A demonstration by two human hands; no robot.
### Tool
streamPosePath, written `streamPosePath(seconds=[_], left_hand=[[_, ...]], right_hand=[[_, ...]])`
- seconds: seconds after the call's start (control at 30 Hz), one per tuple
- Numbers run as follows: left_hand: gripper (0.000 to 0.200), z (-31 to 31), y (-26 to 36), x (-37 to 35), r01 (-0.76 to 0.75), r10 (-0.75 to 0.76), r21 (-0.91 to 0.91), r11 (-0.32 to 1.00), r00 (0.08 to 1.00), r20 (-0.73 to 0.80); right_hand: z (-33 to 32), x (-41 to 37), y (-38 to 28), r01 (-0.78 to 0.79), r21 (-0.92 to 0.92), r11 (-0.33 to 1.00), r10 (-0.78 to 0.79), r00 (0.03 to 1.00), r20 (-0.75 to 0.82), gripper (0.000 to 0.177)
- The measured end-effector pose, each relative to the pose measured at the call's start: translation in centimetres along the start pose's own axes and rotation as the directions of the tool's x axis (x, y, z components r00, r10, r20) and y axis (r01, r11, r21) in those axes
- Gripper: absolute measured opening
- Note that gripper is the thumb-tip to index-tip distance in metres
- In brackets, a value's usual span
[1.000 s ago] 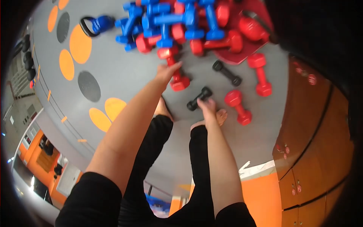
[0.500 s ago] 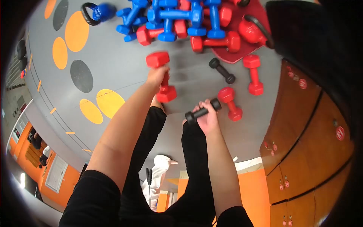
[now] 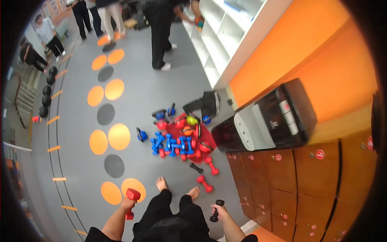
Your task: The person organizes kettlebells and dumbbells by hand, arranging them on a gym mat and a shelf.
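My left hand (image 3: pixel 127 203) is closed round the handle of a red dumbbell (image 3: pixel 133 194), out to the left of my legs. On the right, my right hand (image 3: pixel 221 210) grips a small black dumbbell (image 3: pixel 214 218), held nearly upright beside my knee. Both weights are off the floor. Ahead of my bare feet lie a second black dumbbell (image 3: pixel 196 168) and two red ones, a nearer red dumbbell (image 3: pixel 204 184) and a farther red dumbbell (image 3: pixel 211 165). Beyond them is a heap of blue dumbbells (image 3: pixel 172 146) mixed with red ones, partly on a red mat (image 3: pixel 206 135).
Kettlebells stand around the heap, one blue kettlebell (image 3: pixel 141 134) apart at its left. Brown lockers (image 3: pixel 278 171) and a black dispenser-like machine (image 3: pixel 262 125) line the right side. A white shelf (image 3: pixel 217 52) stands farther off. Several people, one in black trousers (image 3: pixel 158 44), stand at the back.
My view has risen and tilted up, from bent over the dumbbells to upright, so the heap looks smaller and farther. Both hands have lifted away from it, still holding their dumbbells.
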State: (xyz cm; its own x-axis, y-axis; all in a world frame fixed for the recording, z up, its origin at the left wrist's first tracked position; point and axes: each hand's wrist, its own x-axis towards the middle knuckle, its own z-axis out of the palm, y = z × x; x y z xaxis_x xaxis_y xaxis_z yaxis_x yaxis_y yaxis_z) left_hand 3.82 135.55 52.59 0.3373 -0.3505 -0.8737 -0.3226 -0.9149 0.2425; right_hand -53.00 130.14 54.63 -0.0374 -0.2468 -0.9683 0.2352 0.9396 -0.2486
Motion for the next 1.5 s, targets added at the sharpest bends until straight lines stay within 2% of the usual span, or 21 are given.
streamPosePath(seconds=[0.07,0.23,0.3,0.37,0.43,0.47,0.5,0.6,0.67,0.73,0.77,0.83,0.87,0.93,1.0,1.03,1.2,1.27,1.33,1.4,1.5], left_hand=[[0.021,-4.1,-2.6,-3.8,-0.022,0.019,0.118,0.993,1.000,0.021],[0.022,-8.6,-11.6,-6.7,-0.102,0.105,0.168,0.980,0.994,-0.010],[0.022,-9.8,-10.1,-11.9,-0.124,0.146,0.217,0.968,0.986,-0.086],[0.022,-9.7,-9.2,-13.3,-0.166,0.191,0.198,0.966,0.975,-0.115],[0.019,-9.9,-8.5,-14.5,-0.120,0.101,-0.085,0.989,0.973,-0.206],[0.019,-10.0,-7.0,-15.5,-0.117,0.095,-0.093,0.989,0.972,-0.214],[0.016,-10.4,-4.9,-16.9,-0.220,0.169,-0.156,0.963,0.943,-0.285],[0.013,-11.4,1.6,-19.8,-0.520,0.379,-0.237,0.820,0.805,-0.456],[0.010,-12.0,5.5,-21.4,-0.679,0.503,-0.267,0.684,0.704,-0.502],[0.010,-12.5,10.6,-26.6,-0.804,0.576,-0.246,0.542,0.568,-0.588],[0.010,-12.6,12.7,-28.7,-0.805,0.568,-0.255,0.535,0.567,-0.597],[0.015,-12.9,16.2,-31.8,-0.922,0.693,0.028,0.386,0.269,-0.669],[0.015,-13.4,17.6,-32.9,-0.923,0.683,0.019,0.385,0.271,-0.678],[0.020,-13.9,19.4,-34.8,-0.859,0.847,0.431,0.277,0.007,-0.531],[0.021,-14.1,21.5,-35.8,-0.916,0.833,0.383,0.122,-0.116,-0.541],[0.022,-14.6,22.1,-35.8,-0.858,0.861,0.511,0.056,-0.218,-0.460],[0.021,-16.3,22.7,-34.8,-0.857,0.892,0.516,-0.002,-0.234,-0.387],[0.018,-17.9,22.1,-33.2,-0.805,0.906,0.592,0.036,-0.224,-0.359],[0.018,-20.4,21.0,-31.3,-0.827,0.902,0.560,0.051,-0.203,-0.382],[0.018,-23.4,19.4,-28.6,-0.844,0.898,0.533,0.061,-0.187,-0.398],[0.017,-28.3,15.4,-23.2,-0.919,0.819,0.305,0.249,0.032,-0.572]], right_hand=[[-0.8,-4.0,0.5,0.094,-0.025,0.995,-0.096,0.991,-0.098,0.021],[-0.9,-8.7,2.2,0.211,-0.060,0.976,-0.219,0.946,-0.240,0.020],[0.3,-10.7,1.8,0.232,-0.137,0.963,-0.264,0.913,-0.310,0.018],[2.9,-12.6,-0.6,0.340,-0.199,0.919,-0.381,0.895,-0.230,0.017],[5.5,-13.6,-2.9,0.457,-0.278,0.845,-0.501,0.859,-0.107,0.015],[7.6,-14.9,-5.0,0.536,-0.292,0.792,-0.578,0.812,-0.079,0.015],[10.0,-16.4,-6.9,0.605,-0.300,0.738,-0.645,0.762,-0.050,0.016],[15.8,-19.9,-12.4,0.791,-0.245,0.560,-0.770,0.607,0.198,0.018],[19.4,-23.5,-15.2,0.819,-0.266,0.509,-0.769,0.571,0.286,0.020],[22.1,-27.0,-17.0,0.844,-0.291,0.450,-0.774,0.532,0.344,0.021],[23.3,-28.9,-17.7,0.888,-0.230,0.397,-0.780,0.459,0.425,0.022],[25.4,-32.0,-18.6,0.935,-0.102,0.339,-0.783,0.341,0.520,0.022],[26.4,-33.0,-18.9,0.941,-0.040,0.337,-0.787,0.305,0.536,0.022],[27.6,-34.1,-19.2,0.941,-0.047,0.335,-0.768,0.302,0.564,0.021],[28.8,-36.3,-19.6,0.972,0.009,0.236,-0.740,0.174,0.650,0.021],[29.3,-37.1,-19.4,0.974,0.047,0.219,-0.733,0.132,0.668,0.020],[31.6,-38.4,-19.0,0.983,0.024,0.183,-0.702,0.113,0.703,0.021],[32.9,-37.6,-18.8,0.970,-0.027,0.240,-0.680,0.188,0.708,0.021],[35.1,-36.9,-18.7,0.968,-0.032,0.247,-0.697,0.201,0.688,0.021],[37.9,-36.2,-18.4,0.948,-0.066,0.313,-0.726,0.283,0.627,0.021],[42.7,-33.4,-17.7,0.929,-0.098,0.356,-0.727,0.341,0.596,0.021]])
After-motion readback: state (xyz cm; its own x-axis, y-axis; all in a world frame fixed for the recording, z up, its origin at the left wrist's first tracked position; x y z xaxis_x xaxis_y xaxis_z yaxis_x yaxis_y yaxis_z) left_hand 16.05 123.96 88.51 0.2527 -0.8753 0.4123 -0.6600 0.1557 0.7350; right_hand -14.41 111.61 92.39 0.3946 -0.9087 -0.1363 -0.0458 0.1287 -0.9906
